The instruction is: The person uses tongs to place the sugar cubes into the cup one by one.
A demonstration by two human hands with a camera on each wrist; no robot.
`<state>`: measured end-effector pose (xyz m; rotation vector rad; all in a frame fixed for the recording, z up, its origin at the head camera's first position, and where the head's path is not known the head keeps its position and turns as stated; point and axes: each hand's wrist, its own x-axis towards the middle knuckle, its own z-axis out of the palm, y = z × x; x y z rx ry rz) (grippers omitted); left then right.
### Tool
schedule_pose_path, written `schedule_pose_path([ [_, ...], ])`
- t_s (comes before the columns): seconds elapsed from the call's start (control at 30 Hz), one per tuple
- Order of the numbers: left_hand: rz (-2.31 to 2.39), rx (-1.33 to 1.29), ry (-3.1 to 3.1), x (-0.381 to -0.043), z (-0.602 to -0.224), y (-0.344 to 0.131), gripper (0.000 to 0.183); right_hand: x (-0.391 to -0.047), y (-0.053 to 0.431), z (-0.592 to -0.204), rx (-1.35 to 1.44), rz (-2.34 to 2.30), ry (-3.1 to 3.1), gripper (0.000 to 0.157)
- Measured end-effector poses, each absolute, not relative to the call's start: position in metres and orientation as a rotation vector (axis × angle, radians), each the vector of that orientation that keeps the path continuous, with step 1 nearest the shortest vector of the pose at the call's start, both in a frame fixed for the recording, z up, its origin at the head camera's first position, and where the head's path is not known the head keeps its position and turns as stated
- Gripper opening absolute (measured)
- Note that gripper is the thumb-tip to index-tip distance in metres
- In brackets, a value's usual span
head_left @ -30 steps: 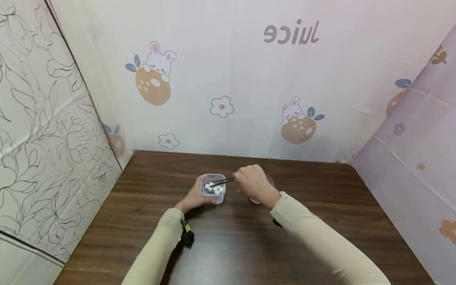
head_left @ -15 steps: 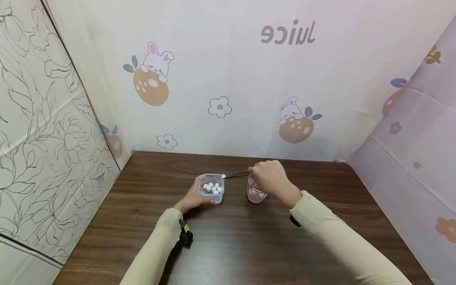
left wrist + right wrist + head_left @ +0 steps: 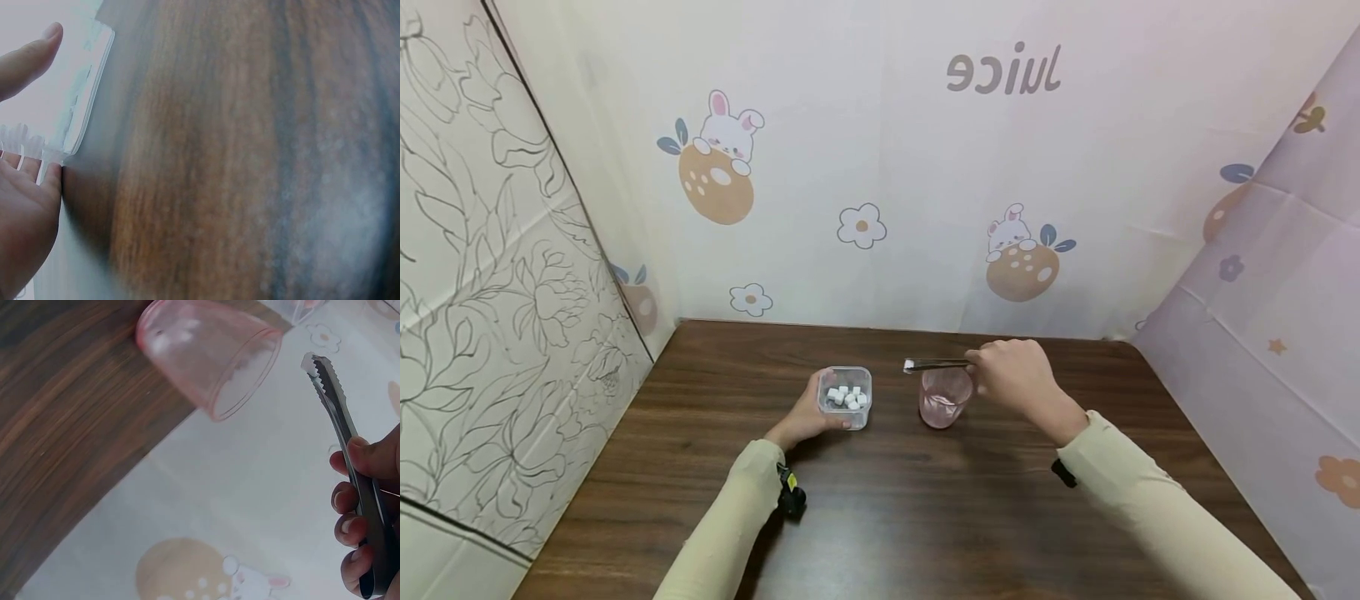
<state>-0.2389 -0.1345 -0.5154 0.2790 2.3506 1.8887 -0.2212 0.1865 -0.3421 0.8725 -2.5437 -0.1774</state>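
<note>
My left hand (image 3: 802, 415) grips a small clear plastic container (image 3: 855, 422) from its left side, thumb in front and fingers behind. Several white cubes (image 3: 837, 396) lie inside it. In my right hand (image 3: 1013, 371) is a pair of metal tongs (image 3: 362, 481), thumb on one side and fingers curled on the other. Its serrated tips pinch one white cube (image 3: 308, 364). To the right of the container stands a pink transparent cup (image 3: 937, 412), upright, with the tongs passing above its rim from the right. The cube hangs just left of the cup's rim.
Both things stand on a dark wood-grain table (image 3: 880, 533). A white curtain (image 3: 805, 167) printed with rabbits and fruit rises behind the table's back edge, and a floral-lined panel (image 3: 512, 292) borders the left side.
The tongs lifted a white cube out of the container, and my right hand moved right with it, toward and above the cup. The cup came into clear sight. My left hand kept its place.
</note>
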Motion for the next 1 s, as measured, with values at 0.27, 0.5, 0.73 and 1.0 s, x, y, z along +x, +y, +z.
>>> schedule_pose_path([
  [0.27,1.933,0.348,2.269,-0.228,-0.492,-0.134,0.099,-0.215,0.217,-0.347,0.824,-0.175,-2.548,0.018],
  [0.5,1.902,0.375,2.288,-0.221,-0.48,-0.133,0.096,-0.208,0.228,-0.354,0.803,-0.178,-2.637,0.027],
  [0.73,1.919,0.374,2.25,-0.223,-0.485,-0.133,0.098,-0.212,0.23,-0.366,0.839,-0.172,-2.663,0.04],
  [1.0,1.947,0.356,2.251,-0.227,-0.491,-0.134,0.099,-0.218,0.222,-0.358,0.914,-0.231,-2.65,0.035],
])
